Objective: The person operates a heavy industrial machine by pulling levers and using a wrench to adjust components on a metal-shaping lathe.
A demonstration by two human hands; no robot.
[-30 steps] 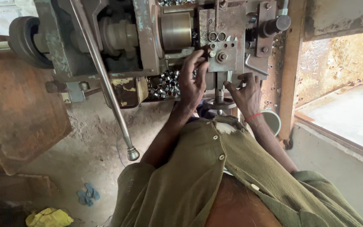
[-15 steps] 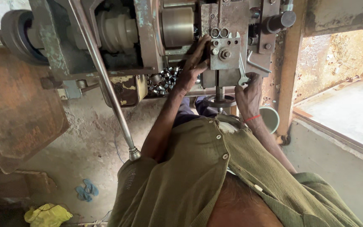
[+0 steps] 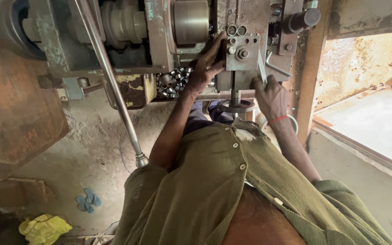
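Left hand [image 3: 206, 68]: fingers pressed flat on metal block [image 3: 242, 53]'s left edge. Right hand [image 3: 271, 96]: below block, clenched around thin metal tool [image 3: 262, 67].

Floor [image 3: 91, 159] is rough grey concrete, dusty and stained. On it: yellow rag [image 3: 44, 229] bottom left, small blue scrap [image 3: 87, 200] just right of it, thin wire [image 3: 122, 156] trailing over the middle. Rusty brown metal block [image 3: 12, 113] sits at left, reaching up beside the machine [image 3: 128, 41]. Machine ledge carries a pile of small shiny metal rings [image 3: 174, 80] by a yellowed tray [image 3: 134, 88]. Right: pale slab [image 3: 377, 122] past a wooden frame [image 3: 311, 86].
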